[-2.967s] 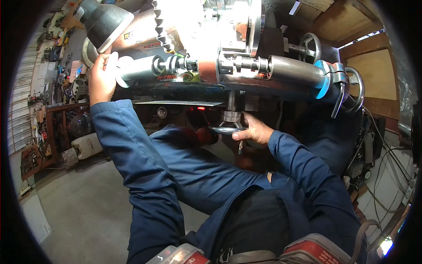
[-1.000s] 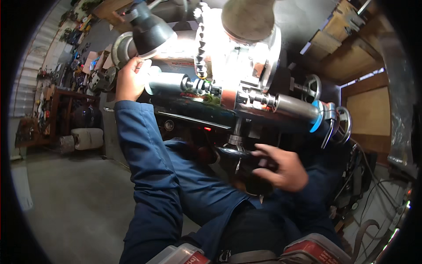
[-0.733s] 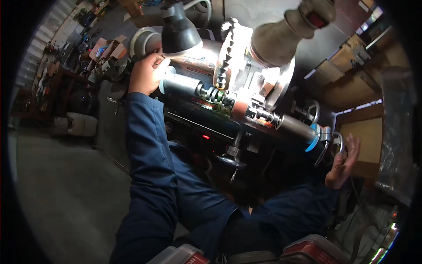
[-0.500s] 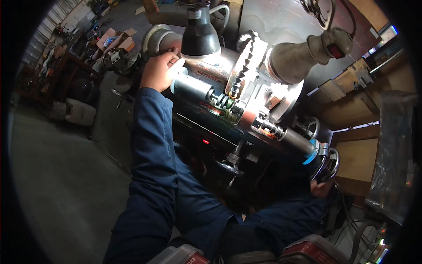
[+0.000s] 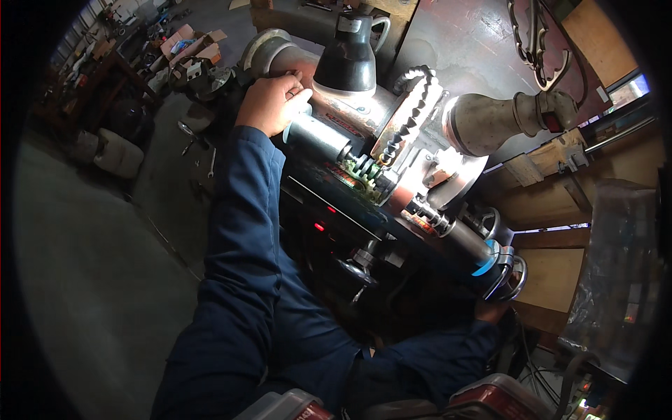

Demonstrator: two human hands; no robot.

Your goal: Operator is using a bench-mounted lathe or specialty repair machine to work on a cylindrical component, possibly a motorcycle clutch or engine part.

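My left hand point(image 5: 271, 103) is closed with bent fingers at the upper left end of a bright metal cylinder point(image 5: 318, 138) on a grinding machine. What its fingertips pinch is hidden. Along the same line, a ribbed shaft-like part point(image 5: 365, 166) sits beside a black segmented coolant hose point(image 5: 397, 133). A second metal cylinder point(image 5: 465, 241) with a blue ring point(image 5: 488, 257) lies at the right end. Below a chrome handwheel point(image 5: 519, 278) there, my right hand point(image 5: 492, 310) shows only partly, in shade. Its fingers are hidden.
A black work lamp point(image 5: 345, 59) and a beige lamp point(image 5: 490, 124) hang over the machine. Another handwheel point(image 5: 359, 268) juts from its front. Clear plastic sheeting point(image 5: 607, 273) hangs at the right. Cardboard boxes point(image 5: 189, 45) and clutter stand at the far left.
The whole view has shifted slightly, moving the machine's left end right and its right end left. My left hand stays at the cylinder's end, my right hand by the handwheel.
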